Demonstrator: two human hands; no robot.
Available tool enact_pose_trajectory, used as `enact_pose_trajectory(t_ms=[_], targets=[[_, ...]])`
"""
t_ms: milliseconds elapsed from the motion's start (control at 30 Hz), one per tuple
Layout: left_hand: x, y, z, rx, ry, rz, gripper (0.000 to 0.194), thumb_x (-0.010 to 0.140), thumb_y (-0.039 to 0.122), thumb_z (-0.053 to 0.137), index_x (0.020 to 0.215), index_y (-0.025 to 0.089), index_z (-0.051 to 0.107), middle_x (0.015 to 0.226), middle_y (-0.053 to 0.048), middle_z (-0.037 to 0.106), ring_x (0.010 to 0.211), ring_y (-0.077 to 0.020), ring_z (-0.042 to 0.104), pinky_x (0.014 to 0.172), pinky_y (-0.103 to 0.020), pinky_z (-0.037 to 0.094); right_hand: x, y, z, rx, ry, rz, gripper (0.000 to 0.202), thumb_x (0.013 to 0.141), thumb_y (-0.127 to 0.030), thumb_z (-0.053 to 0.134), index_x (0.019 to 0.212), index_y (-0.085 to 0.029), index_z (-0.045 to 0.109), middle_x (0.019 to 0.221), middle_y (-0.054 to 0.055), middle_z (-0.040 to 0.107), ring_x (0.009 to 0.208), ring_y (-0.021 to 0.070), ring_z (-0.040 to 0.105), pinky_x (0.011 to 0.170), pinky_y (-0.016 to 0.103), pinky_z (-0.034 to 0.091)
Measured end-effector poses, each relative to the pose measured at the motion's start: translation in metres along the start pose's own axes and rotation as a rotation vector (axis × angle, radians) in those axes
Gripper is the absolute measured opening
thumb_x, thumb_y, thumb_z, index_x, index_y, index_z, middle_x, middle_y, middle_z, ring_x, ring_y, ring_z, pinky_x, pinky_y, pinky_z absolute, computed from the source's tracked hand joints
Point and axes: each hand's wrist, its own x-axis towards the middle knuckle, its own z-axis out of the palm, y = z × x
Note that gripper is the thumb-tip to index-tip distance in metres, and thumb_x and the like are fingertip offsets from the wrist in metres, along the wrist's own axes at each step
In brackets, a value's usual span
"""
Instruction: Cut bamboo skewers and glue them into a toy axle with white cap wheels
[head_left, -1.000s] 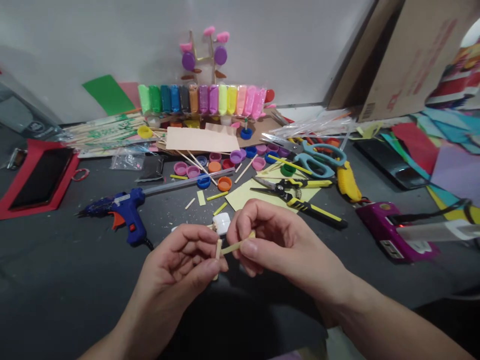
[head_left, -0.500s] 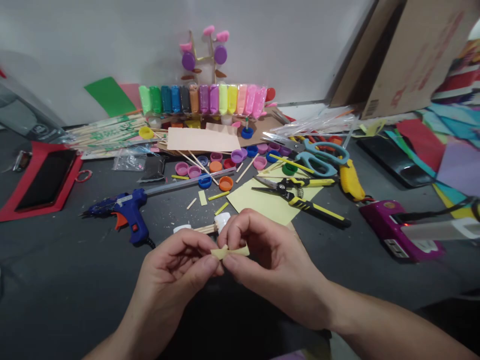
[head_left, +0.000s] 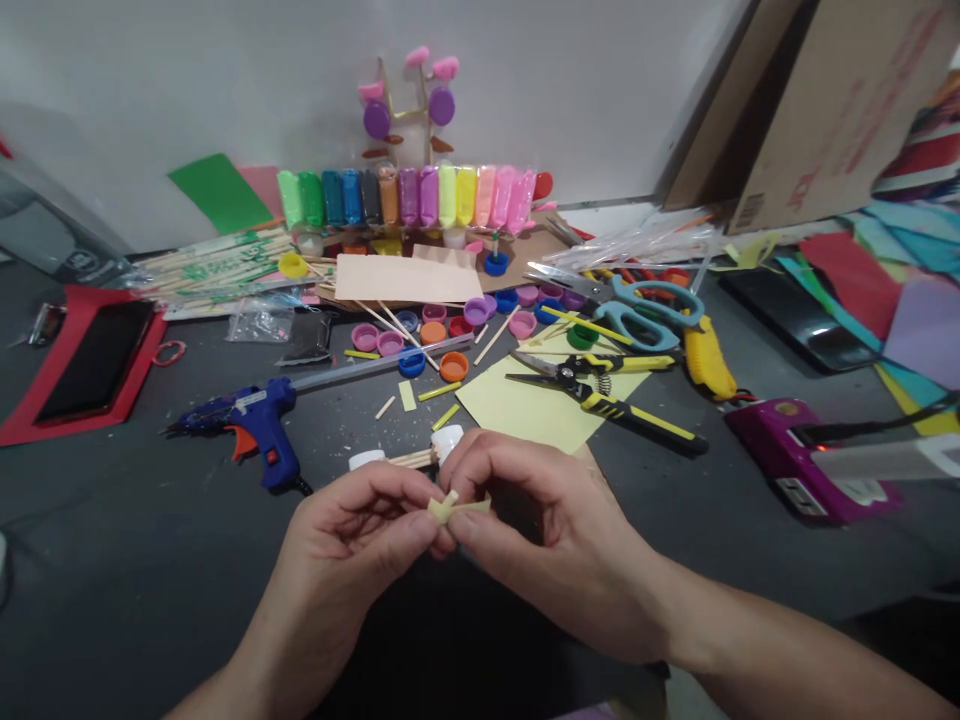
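A small pale yellow paper strip [head_left: 475, 507] is pinched between both hands near the middle of the view. My left hand [head_left: 352, 535] is closed on its left end, thumb on top. My right hand [head_left: 540, 525] grips it further right with thumb and fingers. A short light stick [head_left: 452, 496] pokes up across the strip, its lower part hidden by the fingers. Just beyond my fingertips lie wooden sticks [head_left: 412, 460] with a white cap [head_left: 448, 440] at their right end and another at the left, partly covered by the hands.
A blue glue gun [head_left: 262, 420] lies left. Black-and-yellow pliers [head_left: 600, 385] rest on yellow paper [head_left: 495, 400], with blue-handled scissors [head_left: 637, 310] behind. Colored bottle caps [head_left: 454, 367] and clay packets [head_left: 409, 197] are further back. A purple power strip [head_left: 795, 460] sits right.
The strip has turned slightly in my fingers. The short stick now stands out more above it, and less of the strip's right end shows.
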Motion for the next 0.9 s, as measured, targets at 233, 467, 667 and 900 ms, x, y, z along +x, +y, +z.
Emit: enact_pose_trajectory(t_ms=[233, 467, 667, 900], targets=[[0.0, 0.0018, 0.0007, -0.011, -0.006, -0.039, 0.005, 0.076, 0.021, 0.08, 0.08, 0.023, 0.078, 0.069, 0.0, 0.074, 0.065, -0.0121, 0.068, 0.065, -0.019, 0.054, 0.0008, 0.0016, -0.0022, -0.039, 0.013, -0.119, 0.018, 0.087, -0.011, 0.061, 0.07, -0.017, 0.065, 0.075, 0.0, 0.064, 0.071, 0.0118, 0.059, 0.067, 0.024, 0.045], [0.0004, 0.0003, -0.0008, -0.014, -0.034, -0.048, 0.011, 0.077, 0.02, 0.08, 0.084, 0.028, 0.079, 0.07, 0.003, 0.075, 0.067, -0.0089, 0.069, 0.064, -0.014, 0.052, 0.0013, 0.0008, -0.0016, -0.047, 0.051, -0.079, 0.018, 0.085, -0.011, 0.061, 0.068, -0.018, 0.062, 0.071, -0.002, 0.065, 0.067, 0.0107, 0.057, 0.062, 0.023, 0.043], [-0.0005, 0.001, 0.002, 0.034, -0.034, -0.021, 0.007, 0.082, 0.021, 0.076, 0.079, 0.027, 0.077, 0.069, 0.003, 0.074, 0.067, -0.0082, 0.067, 0.065, -0.013, 0.051, -0.0005, 0.0008, -0.0012, -0.069, 0.046, -0.051, 0.018, 0.084, -0.012, 0.061, 0.067, -0.018, 0.063, 0.071, -0.001, 0.065, 0.066, 0.0108, 0.058, 0.063, 0.023, 0.044], [-0.0022, 0.0012, -0.0002, 0.12, -0.031, -0.01, 0.005, 0.083, 0.023, 0.074, 0.079, 0.026, 0.076, 0.067, 0.003, 0.073, 0.065, -0.0089, 0.066, 0.063, -0.014, 0.049, 0.0006, -0.0018, -0.0016, -0.078, 0.054, -0.057, 0.017, 0.083, -0.011, 0.062, 0.068, -0.018, 0.063, 0.067, -0.003, 0.065, 0.06, 0.0086, 0.054, 0.056, 0.02, 0.042]])
